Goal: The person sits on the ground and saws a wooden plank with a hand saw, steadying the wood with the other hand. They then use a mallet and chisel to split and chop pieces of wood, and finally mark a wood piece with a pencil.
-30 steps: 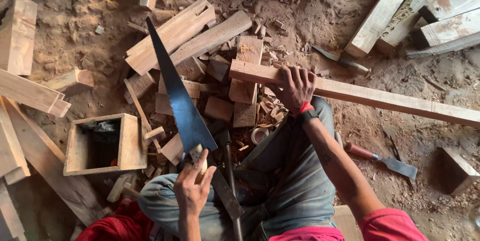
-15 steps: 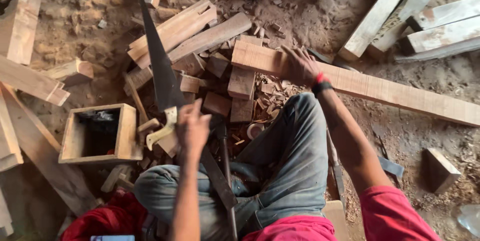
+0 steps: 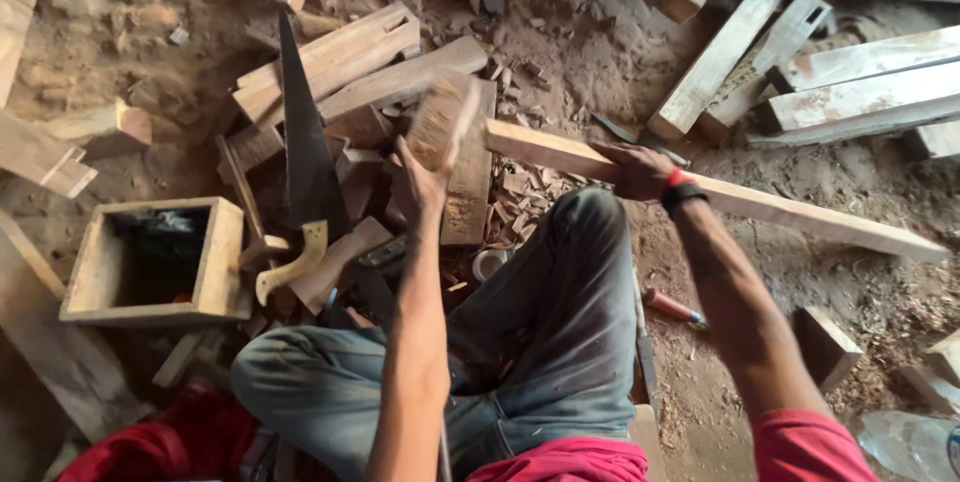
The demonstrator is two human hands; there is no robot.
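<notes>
Left hand (image 3: 432,157) is raised and closed around a small wooden block (image 3: 440,122), blurred, held above the near end of the long plank (image 3: 760,204). Right hand (image 3: 640,170) is closed over the top edge of that plank, pinning it, with a red and black band on the wrist. The plank runs from the pile of offcuts at centre out to the right across the dirt floor (image 3: 600,52), passing above the person's raised knee in grey jeans (image 3: 570,302).

Handsaw (image 3: 305,167) lies free on the offcuts just left of the left forearm, blade pointing away, pale wooden handle (image 3: 290,267) nearest the person; neither hand touches it. An open square wooden box (image 3: 215,262) sits to the left, dark inside. A red-handled chisel (image 3: 672,307) lies on the floor right of the knee, under the right forearm. More planks (image 3: 860,92) are stacked top right, well apart from the hands. A clear plastic bottle (image 3: 905,442) shows at the bottom right corner. Wood chips and sawdust cover the floor around the pile.
</notes>
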